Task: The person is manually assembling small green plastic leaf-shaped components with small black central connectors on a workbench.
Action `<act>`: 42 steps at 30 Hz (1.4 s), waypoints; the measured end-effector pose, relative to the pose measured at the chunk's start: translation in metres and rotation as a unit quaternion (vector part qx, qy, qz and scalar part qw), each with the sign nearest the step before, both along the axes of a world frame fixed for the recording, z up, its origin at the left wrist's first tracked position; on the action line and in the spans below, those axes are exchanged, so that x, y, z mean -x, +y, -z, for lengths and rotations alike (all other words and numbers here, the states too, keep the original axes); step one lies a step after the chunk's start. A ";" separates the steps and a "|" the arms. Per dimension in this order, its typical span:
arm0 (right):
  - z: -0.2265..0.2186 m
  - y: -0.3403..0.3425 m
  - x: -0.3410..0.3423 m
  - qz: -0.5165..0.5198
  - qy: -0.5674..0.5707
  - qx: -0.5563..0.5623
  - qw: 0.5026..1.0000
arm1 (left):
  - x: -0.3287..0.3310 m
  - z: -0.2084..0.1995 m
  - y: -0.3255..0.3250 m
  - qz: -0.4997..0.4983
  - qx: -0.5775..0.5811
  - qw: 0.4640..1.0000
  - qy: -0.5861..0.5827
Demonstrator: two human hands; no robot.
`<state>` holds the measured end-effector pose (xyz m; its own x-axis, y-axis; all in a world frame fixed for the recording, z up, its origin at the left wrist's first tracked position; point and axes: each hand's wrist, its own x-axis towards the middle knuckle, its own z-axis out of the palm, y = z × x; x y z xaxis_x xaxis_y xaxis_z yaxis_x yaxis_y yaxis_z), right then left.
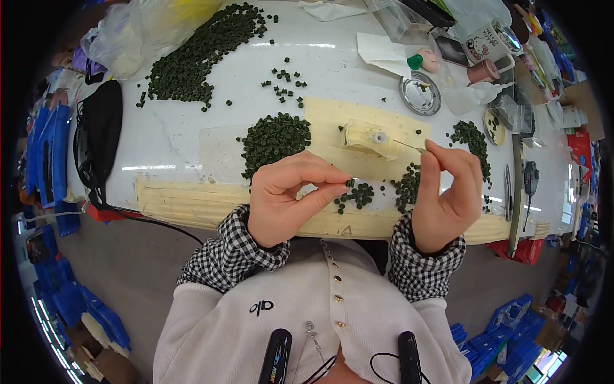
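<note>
My left hand [281, 200] is closed, with a small dark green cylindrical piece [350, 183] pinched between thumb and forefinger. In my right hand [446, 201], thumb and forefinger pinch a thin needle-like tool [409, 146], its tip pointing left. That tip ends near a tape-covered block [361, 137] with a round whitish knob on it. Below the block lie two small heaps of the green pieces, one heap [362, 194] beside my left fingertips and another heap [405, 189] beside my right hand. A larger pile [276, 142] sits just beyond my left hand.
A big spread of green pieces [192, 64] lies at the far left, near a clear plastic bag [118, 41]. At the right are another pile [472, 144], a round metal lid [419, 93], a white mug [486, 48] and tweezers [508, 184]. Yellowish tape [185, 198] covers the front edge.
</note>
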<state>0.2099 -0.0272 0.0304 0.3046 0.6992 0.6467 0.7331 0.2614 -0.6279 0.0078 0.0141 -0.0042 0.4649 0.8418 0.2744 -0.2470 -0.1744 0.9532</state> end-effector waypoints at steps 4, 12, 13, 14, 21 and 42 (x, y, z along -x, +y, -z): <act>-0.012 -0.007 0.000 -0.179 0.054 -0.005 0.982 | 0.001 0.001 -0.002 0.006 0.012 1.000 0.000; -0.001 -0.009 0.014 -0.321 0.266 0.113 0.902 | -0.001 -0.001 -0.002 0.005 0.004 1.000 0.012; -0.001 -0.009 0.014 -0.321 0.262 0.114 0.903 | -0.001 -0.001 -0.002 0.005 0.001 1.000 0.016; -0.002 -0.009 0.014 -0.321 0.259 0.116 0.904 | -0.001 -0.001 -0.002 0.004 -0.003 1.000 0.019; -0.005 -0.009 0.014 -0.317 0.204 0.131 0.917 | -0.001 0.000 -0.003 0.004 -0.003 1.000 0.011; 0.015 0.025 -0.005 -0.083 -0.128 0.070 0.986 | 0.002 0.005 -0.004 -0.013 0.036 0.999 -0.017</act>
